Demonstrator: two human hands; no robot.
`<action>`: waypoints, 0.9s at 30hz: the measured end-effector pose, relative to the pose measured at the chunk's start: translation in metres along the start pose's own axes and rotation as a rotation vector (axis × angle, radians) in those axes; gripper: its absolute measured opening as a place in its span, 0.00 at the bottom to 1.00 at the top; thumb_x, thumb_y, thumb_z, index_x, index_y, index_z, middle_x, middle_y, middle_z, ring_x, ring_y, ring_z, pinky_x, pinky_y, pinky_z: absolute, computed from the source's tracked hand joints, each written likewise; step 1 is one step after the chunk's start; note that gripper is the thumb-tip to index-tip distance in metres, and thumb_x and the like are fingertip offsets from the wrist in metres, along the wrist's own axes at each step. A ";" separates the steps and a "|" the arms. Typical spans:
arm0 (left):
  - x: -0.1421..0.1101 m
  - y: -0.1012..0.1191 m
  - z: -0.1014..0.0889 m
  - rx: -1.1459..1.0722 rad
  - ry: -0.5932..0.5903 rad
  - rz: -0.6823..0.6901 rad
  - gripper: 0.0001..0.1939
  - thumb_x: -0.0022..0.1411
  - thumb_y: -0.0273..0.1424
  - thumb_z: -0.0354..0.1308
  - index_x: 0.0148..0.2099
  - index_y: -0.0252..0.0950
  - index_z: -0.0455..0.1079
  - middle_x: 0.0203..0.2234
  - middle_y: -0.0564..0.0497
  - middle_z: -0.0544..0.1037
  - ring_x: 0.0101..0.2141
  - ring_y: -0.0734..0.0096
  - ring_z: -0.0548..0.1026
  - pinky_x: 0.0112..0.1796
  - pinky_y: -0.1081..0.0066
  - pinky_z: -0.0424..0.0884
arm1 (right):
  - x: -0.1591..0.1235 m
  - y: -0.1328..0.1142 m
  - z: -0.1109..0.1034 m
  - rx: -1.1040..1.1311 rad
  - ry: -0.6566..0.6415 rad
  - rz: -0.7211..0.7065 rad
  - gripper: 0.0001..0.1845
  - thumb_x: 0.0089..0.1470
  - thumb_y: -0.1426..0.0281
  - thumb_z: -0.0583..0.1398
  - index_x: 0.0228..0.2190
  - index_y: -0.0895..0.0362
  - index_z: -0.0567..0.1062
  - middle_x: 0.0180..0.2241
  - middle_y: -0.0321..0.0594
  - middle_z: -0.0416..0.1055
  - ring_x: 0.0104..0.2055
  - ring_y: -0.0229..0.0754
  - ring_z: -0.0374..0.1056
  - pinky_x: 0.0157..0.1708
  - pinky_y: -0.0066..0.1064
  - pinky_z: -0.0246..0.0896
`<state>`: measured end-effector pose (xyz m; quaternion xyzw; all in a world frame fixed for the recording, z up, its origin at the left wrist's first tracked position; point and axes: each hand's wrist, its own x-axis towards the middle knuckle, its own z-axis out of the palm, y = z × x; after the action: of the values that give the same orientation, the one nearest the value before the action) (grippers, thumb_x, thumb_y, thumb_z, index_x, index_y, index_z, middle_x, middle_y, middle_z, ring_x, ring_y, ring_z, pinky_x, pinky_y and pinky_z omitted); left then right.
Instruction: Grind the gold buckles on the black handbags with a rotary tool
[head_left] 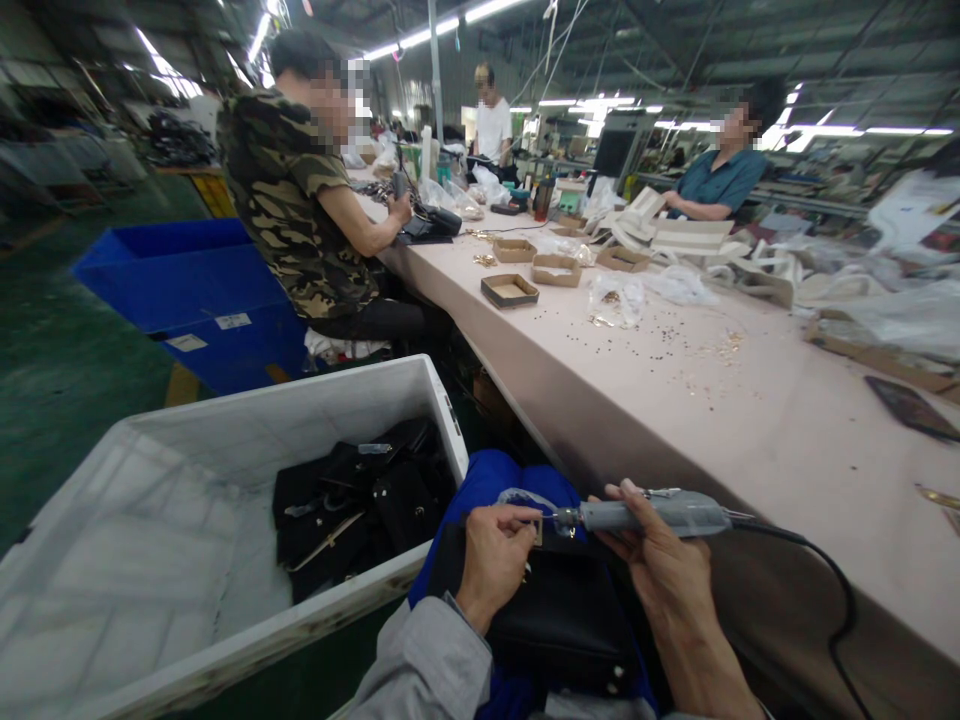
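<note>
The person's left hand (496, 555) pinches a small gold-coloured fitting (538, 532) at the upper edge of a black handbag (559, 610), which lies across the lap on blue cloth (487, 485). The right hand (664, 565) is wrapped around a grey electric screwdriver (637, 514), its bit pointing at the fitting; whether the two touch is too small to tell.

The likeliest trouble is the bit slipping off, since the driver lies nearly level and the left fingers sit right beside its tip: a skid could nick a fingertip or score the black surface. The soft lap gives little backing, so the fitting might twist out of line under torque. A tug on the power cord (844, 590), which trails off to the right, could also pull the driver askew.

Counted, there is one screwdriver in these hands, one handbag on the lap and one white crate (187, 460) beside it. The black bags (360, 500) inside overlap too much to number. On the counter (675, 430), four small cardboard trays (510, 291) stand out plainly, along with one phone (915, 405); the scattered tiny fasteners (724, 347) defy counting. Three co-workers (292, 190) are clearly visible.
</note>
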<state>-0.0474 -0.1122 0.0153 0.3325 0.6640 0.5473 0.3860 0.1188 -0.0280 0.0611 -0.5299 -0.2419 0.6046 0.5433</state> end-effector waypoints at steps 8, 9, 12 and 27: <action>0.000 0.002 0.000 -0.011 0.020 -0.011 0.12 0.54 0.24 0.62 0.39 0.35 0.85 0.29 0.45 0.86 0.29 0.64 0.82 0.32 0.70 0.74 | 0.000 0.001 0.001 0.016 0.012 0.006 0.30 0.33 0.63 0.82 0.37 0.64 0.81 0.39 0.52 0.83 0.36 0.62 0.82 0.39 0.58 0.82; 0.001 0.002 -0.001 -0.003 0.022 -0.015 0.12 0.54 0.24 0.62 0.39 0.34 0.85 0.26 0.47 0.85 0.26 0.66 0.80 0.28 0.72 0.71 | 0.000 0.001 0.001 0.020 0.015 0.006 0.30 0.33 0.64 0.82 0.37 0.64 0.81 0.39 0.52 0.83 0.36 0.62 0.82 0.39 0.58 0.82; 0.003 0.001 -0.001 -0.026 0.035 -0.009 0.13 0.52 0.23 0.63 0.41 0.33 0.84 0.21 0.50 0.81 0.22 0.70 0.76 0.25 0.74 0.67 | -0.002 -0.001 0.001 0.043 0.014 0.012 0.29 0.33 0.64 0.82 0.36 0.63 0.80 0.39 0.51 0.83 0.37 0.63 0.82 0.41 0.59 0.81; -0.068 0.011 -0.022 0.130 -0.070 0.049 0.06 0.61 0.30 0.62 0.35 0.34 0.80 0.23 0.50 0.77 0.20 0.75 0.70 0.22 0.77 0.62 | 0.017 -0.008 -0.020 0.084 0.016 -0.037 0.28 0.35 0.66 0.81 0.36 0.61 0.79 0.37 0.50 0.83 0.37 0.64 0.81 0.37 0.59 0.81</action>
<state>-0.0337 -0.1795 0.0385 0.3919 0.6760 0.5003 0.3730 0.1428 -0.0165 0.0549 -0.5069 -0.2218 0.5999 0.5780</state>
